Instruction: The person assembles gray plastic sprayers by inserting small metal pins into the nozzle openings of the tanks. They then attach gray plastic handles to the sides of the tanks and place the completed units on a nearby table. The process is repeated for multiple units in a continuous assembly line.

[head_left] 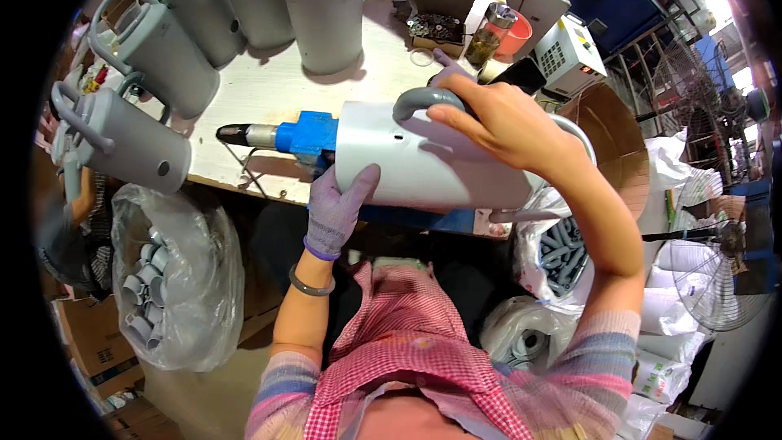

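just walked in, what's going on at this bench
A pale grey can lies sideways, with a blue fixture at its left end. The person's gloved left hand holds that end; the right hand holds a curved grey handle at the can's upper side. More grey cans stand on the table.

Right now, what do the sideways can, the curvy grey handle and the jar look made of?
Can: maybe painted metal or plastic; it's smooth with a soft sheen.
Handle: probably plastic, smooth and evenly grey.
Jar: likely glass, shiny and see-through.
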A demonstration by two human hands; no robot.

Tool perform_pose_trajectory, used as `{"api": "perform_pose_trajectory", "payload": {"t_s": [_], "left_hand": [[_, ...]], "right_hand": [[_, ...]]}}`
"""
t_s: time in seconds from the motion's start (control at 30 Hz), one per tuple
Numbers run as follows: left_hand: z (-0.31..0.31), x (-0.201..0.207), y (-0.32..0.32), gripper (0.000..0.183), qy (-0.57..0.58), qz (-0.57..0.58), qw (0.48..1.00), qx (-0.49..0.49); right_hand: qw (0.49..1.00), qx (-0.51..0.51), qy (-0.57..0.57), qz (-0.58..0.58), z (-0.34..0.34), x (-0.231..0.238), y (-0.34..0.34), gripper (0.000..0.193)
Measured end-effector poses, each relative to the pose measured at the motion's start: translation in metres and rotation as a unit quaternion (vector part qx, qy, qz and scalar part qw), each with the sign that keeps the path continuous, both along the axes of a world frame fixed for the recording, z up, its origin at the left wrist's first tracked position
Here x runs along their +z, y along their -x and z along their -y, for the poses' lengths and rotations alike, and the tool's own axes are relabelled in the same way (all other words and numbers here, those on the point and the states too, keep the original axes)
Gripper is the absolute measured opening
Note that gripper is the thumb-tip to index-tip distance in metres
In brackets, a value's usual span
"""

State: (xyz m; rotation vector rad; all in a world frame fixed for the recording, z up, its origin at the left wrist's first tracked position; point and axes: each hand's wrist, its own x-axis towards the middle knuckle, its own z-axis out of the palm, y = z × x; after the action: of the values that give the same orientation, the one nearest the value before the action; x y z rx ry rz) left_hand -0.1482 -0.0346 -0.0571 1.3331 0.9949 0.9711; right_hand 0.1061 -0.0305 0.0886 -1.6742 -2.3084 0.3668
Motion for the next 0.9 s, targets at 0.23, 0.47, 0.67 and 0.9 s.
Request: {"api": "perform_pose_trajectory", "payload": {"t_s": [0.23,0.47,0.67,0.9], "left_hand": [[-0.003,0.008,0.043,0.03,-0.135,-0.083,0.987,0.025],[-0.047,-0.095,-0.032,0.036,-0.231,-0.459,0.843,-0.158],[-0.049,-0.078,-0.023,0.026,-0.178,-0.369,0.908,-0.086],[-0.021,-0.066,-0.009,0.027,-0.143,-0.21,0.967,-0.001]], "right_hand": [[0.996,-0.087,0.019,-0.012,0.024,0.041,-0.046,0.049],[0.962,-0.246,-0.003,-0.115,0.135,0.003,-0.109,0.031],[0.928,-0.342,-0.04,-0.143,0.219,-0.025,-0.138,0.028],[0.913,-0.373,-0.051,-0.153,0.259,-0.053,-0.152,0.026]]}}
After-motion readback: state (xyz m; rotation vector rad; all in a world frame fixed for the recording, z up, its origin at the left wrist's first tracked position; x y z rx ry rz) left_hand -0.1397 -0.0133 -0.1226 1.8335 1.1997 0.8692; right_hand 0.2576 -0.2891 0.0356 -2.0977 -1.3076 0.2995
